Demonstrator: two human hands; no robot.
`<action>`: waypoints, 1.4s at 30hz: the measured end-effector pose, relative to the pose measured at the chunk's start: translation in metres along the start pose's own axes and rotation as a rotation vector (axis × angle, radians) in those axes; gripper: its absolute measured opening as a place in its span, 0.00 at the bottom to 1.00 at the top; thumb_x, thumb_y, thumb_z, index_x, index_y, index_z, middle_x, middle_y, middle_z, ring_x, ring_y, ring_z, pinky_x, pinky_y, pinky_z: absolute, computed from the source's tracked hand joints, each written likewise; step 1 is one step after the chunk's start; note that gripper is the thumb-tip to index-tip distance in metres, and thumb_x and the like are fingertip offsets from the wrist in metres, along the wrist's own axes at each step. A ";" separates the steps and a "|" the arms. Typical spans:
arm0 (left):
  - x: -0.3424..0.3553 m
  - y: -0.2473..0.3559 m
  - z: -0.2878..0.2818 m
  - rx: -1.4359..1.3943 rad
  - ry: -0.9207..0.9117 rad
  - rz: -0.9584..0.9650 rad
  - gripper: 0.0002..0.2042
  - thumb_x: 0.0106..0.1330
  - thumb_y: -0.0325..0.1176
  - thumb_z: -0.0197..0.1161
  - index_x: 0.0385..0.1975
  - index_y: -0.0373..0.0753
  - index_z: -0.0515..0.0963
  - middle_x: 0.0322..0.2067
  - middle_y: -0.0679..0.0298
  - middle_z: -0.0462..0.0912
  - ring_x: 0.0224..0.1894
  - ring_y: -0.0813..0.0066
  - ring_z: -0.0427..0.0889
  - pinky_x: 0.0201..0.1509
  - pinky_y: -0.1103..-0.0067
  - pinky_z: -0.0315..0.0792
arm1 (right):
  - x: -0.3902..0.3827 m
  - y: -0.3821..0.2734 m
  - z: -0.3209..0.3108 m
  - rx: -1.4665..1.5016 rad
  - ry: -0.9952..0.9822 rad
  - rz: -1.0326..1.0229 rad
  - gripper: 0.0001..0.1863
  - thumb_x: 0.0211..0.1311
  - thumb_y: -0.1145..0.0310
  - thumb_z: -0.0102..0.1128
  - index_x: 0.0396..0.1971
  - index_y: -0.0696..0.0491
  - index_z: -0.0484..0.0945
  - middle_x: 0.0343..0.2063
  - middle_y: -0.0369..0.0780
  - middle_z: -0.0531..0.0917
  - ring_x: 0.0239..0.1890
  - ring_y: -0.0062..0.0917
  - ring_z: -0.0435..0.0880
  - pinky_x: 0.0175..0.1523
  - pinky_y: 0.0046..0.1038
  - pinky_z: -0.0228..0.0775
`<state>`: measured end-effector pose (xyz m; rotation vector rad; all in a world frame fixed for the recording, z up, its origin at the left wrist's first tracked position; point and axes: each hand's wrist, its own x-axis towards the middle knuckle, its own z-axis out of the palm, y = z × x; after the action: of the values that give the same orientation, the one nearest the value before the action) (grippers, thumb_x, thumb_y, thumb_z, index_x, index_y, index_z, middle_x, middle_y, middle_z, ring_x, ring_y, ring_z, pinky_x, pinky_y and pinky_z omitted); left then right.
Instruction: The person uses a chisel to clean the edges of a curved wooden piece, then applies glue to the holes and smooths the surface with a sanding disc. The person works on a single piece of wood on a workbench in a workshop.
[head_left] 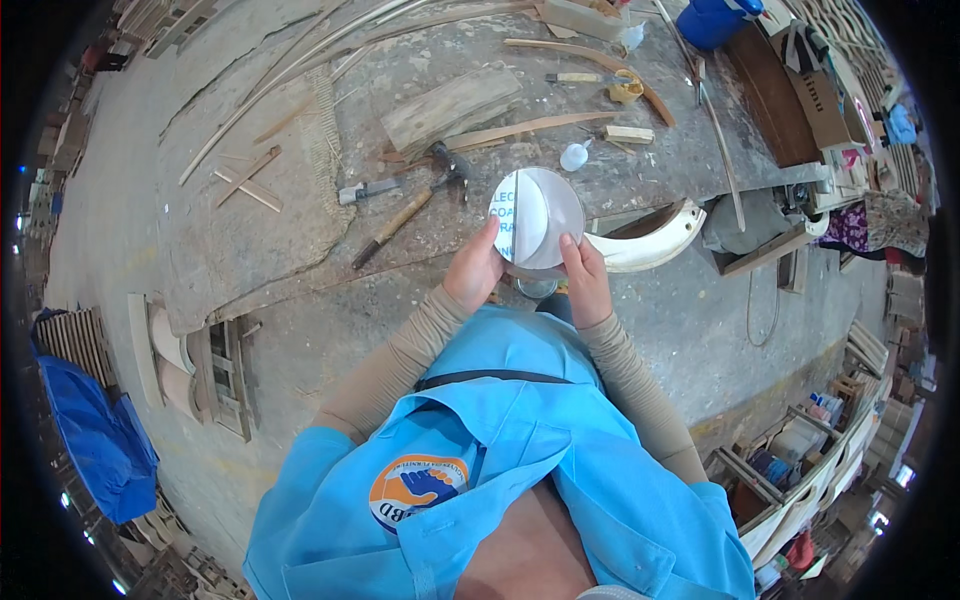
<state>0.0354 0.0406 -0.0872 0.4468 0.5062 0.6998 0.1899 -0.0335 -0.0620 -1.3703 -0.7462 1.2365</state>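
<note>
In front of my waist, at the workbench's near edge, I hold a round sanding disc (548, 222) with both hands. Its left part is white with blue print, a dark straight line crosses it, and the right part is pale grey. My left hand (474, 268) grips the left edge, thumb on top. Opposite it, my right hand (588, 278) pinches the lower right edge with the thumb over the face. The fingers under the disc are mostly hidden. Just beyond lies a hammer (405, 213) with a wooden handle, and a small white bottle (575, 155) stands nearby.
The worn workbench (270, 255) carries a wooden block (452, 110), a chisel-like tool (370, 190), crossed sticks (248, 180) and a yellow tape roll (627, 87). A curved cream part (650, 245) juts out right of my hands. A blue bucket (712, 22) stands far right.
</note>
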 end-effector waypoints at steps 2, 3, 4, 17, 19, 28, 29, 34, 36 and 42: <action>-0.001 0.002 0.000 -0.015 0.003 -0.019 0.24 0.79 0.46 0.43 0.66 0.36 0.62 0.63 0.59 0.69 0.65 0.67 0.68 0.70 0.67 0.61 | 0.000 0.004 -0.001 0.008 0.002 -0.008 0.19 0.77 0.62 0.46 0.56 0.60 0.73 0.45 0.36 0.81 0.47 0.17 0.77 0.53 0.23 0.71; -0.001 0.002 0.000 -0.018 -0.002 -0.024 0.25 0.79 0.46 0.43 0.66 0.36 0.62 0.63 0.59 0.69 0.65 0.67 0.68 0.70 0.67 0.61 | 0.000 0.006 -0.002 -0.004 -0.001 -0.009 0.19 0.76 0.62 0.47 0.56 0.61 0.73 0.46 0.36 0.80 0.47 0.17 0.77 0.53 0.23 0.71; -0.002 0.002 -0.001 -0.020 -0.005 -0.029 0.25 0.79 0.46 0.43 0.66 0.36 0.62 0.63 0.60 0.69 0.65 0.67 0.68 0.70 0.67 0.60 | 0.000 0.008 -0.002 -0.015 -0.004 -0.010 0.19 0.76 0.63 0.47 0.56 0.61 0.73 0.46 0.37 0.80 0.48 0.17 0.77 0.54 0.23 0.71; -0.003 0.004 0.011 1.394 0.003 0.551 0.43 0.64 0.27 0.62 0.74 0.36 0.39 0.70 0.46 0.57 0.69 0.51 0.64 0.70 0.68 0.61 | -0.004 0.005 0.011 -0.107 0.023 -0.121 0.18 0.71 0.74 0.49 0.59 0.61 0.69 0.39 0.39 0.81 0.38 0.18 0.78 0.45 0.22 0.73; -0.002 0.001 0.004 1.428 0.006 0.581 0.41 0.65 0.28 0.59 0.74 0.35 0.41 0.69 0.44 0.59 0.69 0.48 0.64 0.70 0.68 0.62 | -0.005 0.008 0.013 -0.110 0.040 -0.133 0.17 0.71 0.74 0.49 0.57 0.61 0.70 0.38 0.39 0.82 0.36 0.18 0.78 0.44 0.23 0.73; -0.007 0.009 -0.001 0.846 0.198 0.361 0.22 0.77 0.36 0.44 0.66 0.30 0.63 0.61 0.49 0.73 0.63 0.64 0.73 0.66 0.74 0.64 | -0.012 -0.019 0.022 -0.586 0.030 -0.069 0.27 0.67 0.76 0.48 0.66 0.62 0.61 0.42 0.50 0.81 0.40 0.33 0.82 0.48 0.27 0.73; -0.007 0.010 0.000 0.864 0.183 0.330 0.22 0.77 0.36 0.44 0.66 0.30 0.63 0.61 0.49 0.74 0.63 0.65 0.72 0.66 0.74 0.63 | -0.011 -0.016 0.023 -0.653 0.059 -0.222 0.30 0.65 0.78 0.48 0.68 0.62 0.58 0.48 0.52 0.78 0.46 0.37 0.80 0.53 0.30 0.71; -0.008 -0.001 0.009 0.947 0.133 0.361 0.22 0.78 0.37 0.44 0.66 0.29 0.64 0.60 0.51 0.73 0.64 0.67 0.70 0.67 0.76 0.62 | 0.000 -0.013 0.030 -0.967 -0.016 -0.577 0.41 0.57 0.81 0.50 0.72 0.62 0.46 0.70 0.58 0.52 0.72 0.52 0.54 0.74 0.43 0.50; -0.010 -0.004 0.012 0.852 0.108 0.373 0.22 0.78 0.36 0.45 0.66 0.30 0.64 0.62 0.52 0.72 0.64 0.67 0.70 0.67 0.76 0.62 | 0.001 -0.010 0.032 -1.052 0.000 -0.572 0.43 0.54 0.82 0.50 0.72 0.61 0.47 0.71 0.58 0.50 0.72 0.54 0.52 0.74 0.45 0.49; -0.010 -0.005 0.017 0.714 0.122 0.361 0.21 0.77 0.36 0.48 0.64 0.31 0.66 0.59 0.56 0.74 0.60 0.72 0.72 0.64 0.76 0.65 | 0.003 -0.005 0.032 -1.094 -0.021 -0.548 0.45 0.52 0.83 0.51 0.73 0.59 0.45 0.72 0.60 0.45 0.73 0.58 0.46 0.75 0.47 0.44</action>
<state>0.0409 0.0264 -0.0735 1.1908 0.8020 0.8873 0.1617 -0.0205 -0.0538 -1.7859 -1.8198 0.3505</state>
